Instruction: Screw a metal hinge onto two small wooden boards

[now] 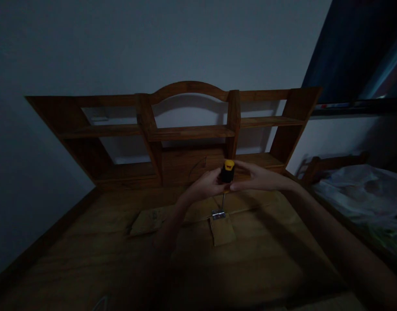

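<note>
A screwdriver with a black and yellow handle (pixel 227 170) stands upright over a wooden desk (pixel 88 242). Its metal shaft points down onto a small metal hinge (pixel 218 214). The hinge joins a long flat wooden piece (pixel 153 218) and a small wooden piece (pixel 222 230). My left hand (pixel 206 185) is closed around the lower part of the handle from the left. My right hand (pixel 256 177) has its fingers pressed on the handle from the right. The room is dim.
A wooden hutch with shelves and an arched top (pixel 188 129) stands at the back of the desk against a pale wall. To the right lie crumpled pale plastic or cloth (pixel 357 190) and a dark window (pixel 363 52).
</note>
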### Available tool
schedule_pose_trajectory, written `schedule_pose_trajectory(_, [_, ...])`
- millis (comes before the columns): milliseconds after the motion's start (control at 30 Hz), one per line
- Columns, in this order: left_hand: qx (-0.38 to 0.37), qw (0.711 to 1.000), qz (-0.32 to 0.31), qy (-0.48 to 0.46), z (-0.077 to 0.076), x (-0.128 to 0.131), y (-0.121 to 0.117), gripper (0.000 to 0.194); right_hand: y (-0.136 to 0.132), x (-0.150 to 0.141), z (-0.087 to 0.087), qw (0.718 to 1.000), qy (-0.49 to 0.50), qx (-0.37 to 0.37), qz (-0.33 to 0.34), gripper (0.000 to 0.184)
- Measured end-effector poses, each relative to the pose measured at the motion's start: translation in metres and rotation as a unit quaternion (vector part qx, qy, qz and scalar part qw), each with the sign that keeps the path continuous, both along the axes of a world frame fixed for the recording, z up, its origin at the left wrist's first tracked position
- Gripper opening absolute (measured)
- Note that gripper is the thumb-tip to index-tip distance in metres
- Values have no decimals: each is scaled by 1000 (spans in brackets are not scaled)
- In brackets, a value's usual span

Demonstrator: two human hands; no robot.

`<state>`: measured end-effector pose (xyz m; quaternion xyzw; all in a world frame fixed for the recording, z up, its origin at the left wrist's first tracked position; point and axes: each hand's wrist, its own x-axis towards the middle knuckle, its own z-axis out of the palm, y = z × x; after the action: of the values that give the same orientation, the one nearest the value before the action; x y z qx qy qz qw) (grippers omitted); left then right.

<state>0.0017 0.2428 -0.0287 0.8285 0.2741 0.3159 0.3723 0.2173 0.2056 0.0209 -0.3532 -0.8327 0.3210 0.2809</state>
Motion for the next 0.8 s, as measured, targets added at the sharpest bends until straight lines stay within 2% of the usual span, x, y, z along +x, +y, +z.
schedule_pose_trajectory(33, [6,1000,-7,13,2,-3,0,45,14,-5,4,997,-41,-10,58,65])
schedule_pose_trajectory(100, [13,999,-7,42,8,-9,-1,39,32,-14,10,994,-55,30,93,49])
schedule_pose_trajectory(200, [-36,998,4,51,15,-17,-1,33,40,-23,17,988,-80,128,42,43])
schedule_pose_trajectory(300, [-130,991,-27,3,15,-19,1,33,35,-25,20,982,-123,141,0,43])
schedule_pose_trajectory(400, [-172,984,-29,-29,11,-15,5,36,23,-24,21,986,-89,140,31,38])
schedule_pose_trajectory(467, [-163,986,-3,-30,8,-11,7,43,16,-23,22,986,-67,143,55,47])
schedule_pose_trajectory(567, [-116,993,31,-1,7,-10,8,50,8,-25,21,986,-77,140,42,57])
schedule_pose_trajectory(700, [-84,995,3,57,11,-17,8,33,4,-33,18,978,-92,185,-24,46])
schedule_pose_trajectory(800, [-130,990,-28,55,13,-26,8,26,2,-36,17,975,-102,195,-40,42])
